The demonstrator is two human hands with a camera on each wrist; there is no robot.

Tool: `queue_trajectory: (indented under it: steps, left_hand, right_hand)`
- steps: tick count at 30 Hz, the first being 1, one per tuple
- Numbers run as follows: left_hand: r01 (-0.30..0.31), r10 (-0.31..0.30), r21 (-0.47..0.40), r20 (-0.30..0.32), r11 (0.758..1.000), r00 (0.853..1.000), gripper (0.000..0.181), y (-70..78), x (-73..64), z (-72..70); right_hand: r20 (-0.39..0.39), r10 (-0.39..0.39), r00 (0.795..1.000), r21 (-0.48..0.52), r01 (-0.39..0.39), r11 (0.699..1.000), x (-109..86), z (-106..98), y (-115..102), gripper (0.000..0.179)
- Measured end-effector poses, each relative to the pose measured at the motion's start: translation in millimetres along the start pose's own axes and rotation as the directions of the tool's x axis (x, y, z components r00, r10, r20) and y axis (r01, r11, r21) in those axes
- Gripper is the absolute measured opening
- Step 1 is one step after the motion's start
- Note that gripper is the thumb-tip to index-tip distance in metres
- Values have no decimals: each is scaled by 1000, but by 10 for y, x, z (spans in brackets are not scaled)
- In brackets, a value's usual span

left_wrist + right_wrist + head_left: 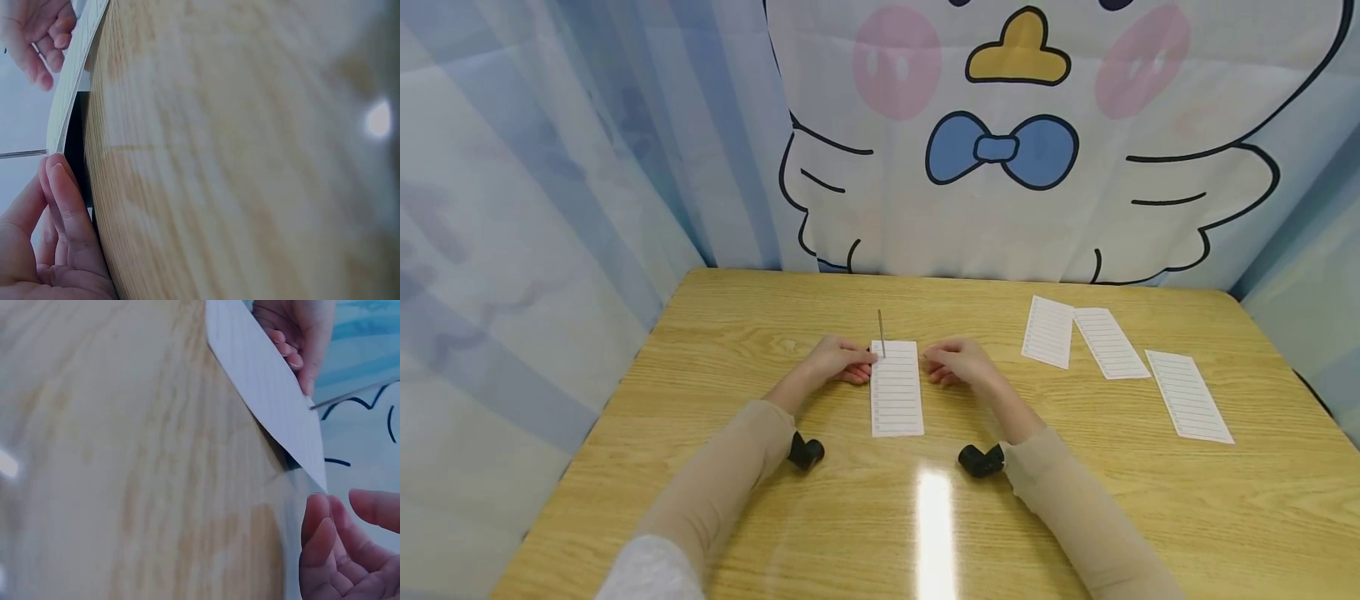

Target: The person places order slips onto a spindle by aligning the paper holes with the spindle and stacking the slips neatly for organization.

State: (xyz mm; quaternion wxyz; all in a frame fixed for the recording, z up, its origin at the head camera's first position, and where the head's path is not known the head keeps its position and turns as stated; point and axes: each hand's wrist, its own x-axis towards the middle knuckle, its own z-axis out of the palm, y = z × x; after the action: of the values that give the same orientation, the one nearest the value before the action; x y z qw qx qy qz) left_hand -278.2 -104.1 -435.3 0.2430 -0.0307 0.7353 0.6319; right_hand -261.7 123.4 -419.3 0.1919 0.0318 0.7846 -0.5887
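Note:
A white lined card point(897, 400) with a column of small checkboxes lies in front of me. My left hand point(842, 360) pinches its upper left edge between thumb and fingers. A thin metal spike point(882, 329) stands up through the card near that corner, right by the left thumb. Under the card, the left wrist view shows a dark flat base point(76, 137), mostly hidden. My right hand point(958, 362) hovers just off the card's upper right edge, thumb and fingers apart and loosely bent, holding nothing.
Three more lined cards lie to the right on the wooden table point(700, 325): a near-left one point(1048, 332), a middle one point(1111, 343) and a right one point(1189, 396). A curtain point(1000, 225) with a cartoon print hangs behind the table.

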Motion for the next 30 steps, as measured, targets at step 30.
queue_trajectory:
  steps: [30]
  left_hand:
    - [-2,3,-29,22,1000,1000,20,-23,12,-10]
  right_hand:
    - [-730,110,674,346,225,911,26,-1209,138,36]
